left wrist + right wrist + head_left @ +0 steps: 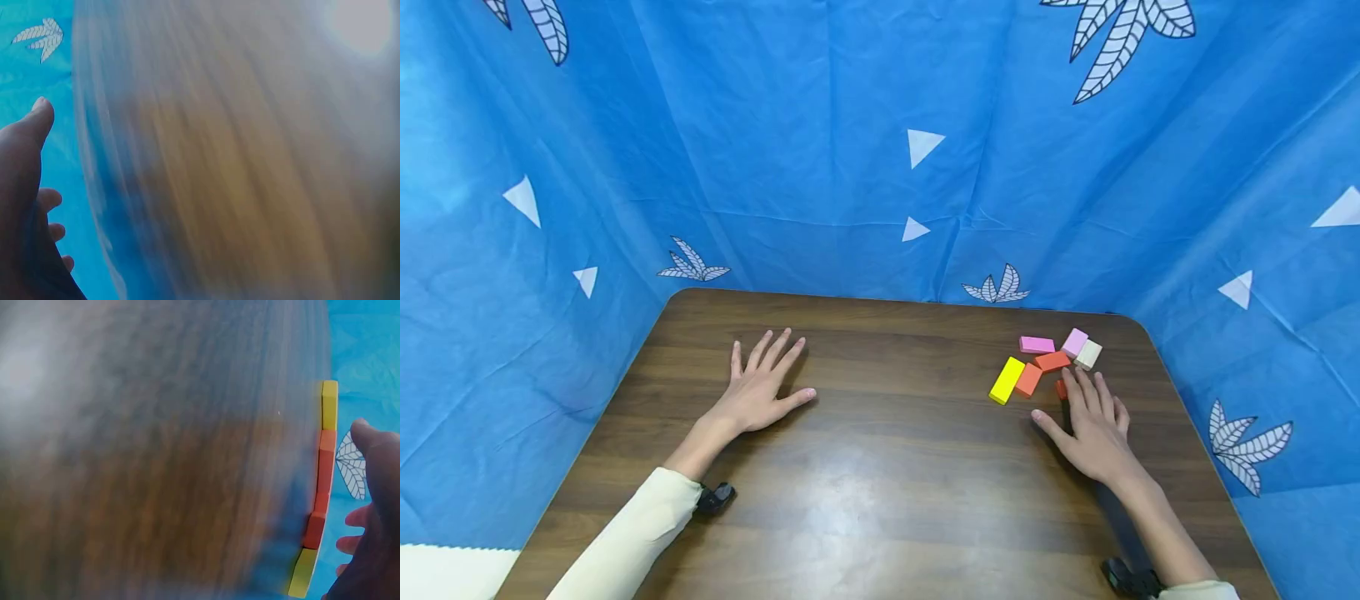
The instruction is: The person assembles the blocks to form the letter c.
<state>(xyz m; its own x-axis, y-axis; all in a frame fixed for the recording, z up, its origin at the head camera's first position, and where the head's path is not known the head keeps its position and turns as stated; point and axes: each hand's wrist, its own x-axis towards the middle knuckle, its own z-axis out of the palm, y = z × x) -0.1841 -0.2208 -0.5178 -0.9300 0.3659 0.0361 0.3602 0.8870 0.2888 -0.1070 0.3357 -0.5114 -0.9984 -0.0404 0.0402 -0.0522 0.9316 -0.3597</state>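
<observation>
We note the left hand (762,387) lying flat on the brown tabletop (880,483), palm down, fingers spread and straight; its grip is released and it holds nothing. It sits well apart from the blocks. The right hand (1093,425) also lies palm down with fingers extended, grip released, at the near edge of a small cluster of blocks toward the far right of the tabletop. Its fingertips touch or partly cover a small orange block (1061,388); we cannot tell which. Just beyond lie a yellow block (1007,380), two more orange blocks (1028,380) (1052,361), two pink blocks (1037,344) (1074,342) and a cream block (1088,355), all flat and close together. Both wrist views are heavily blurred; the right wrist view shows yellow and orange blocks edge-on beside the fingers (369,440). Blue patterned cloth (820,167) surrounds the tabletop.
</observation>
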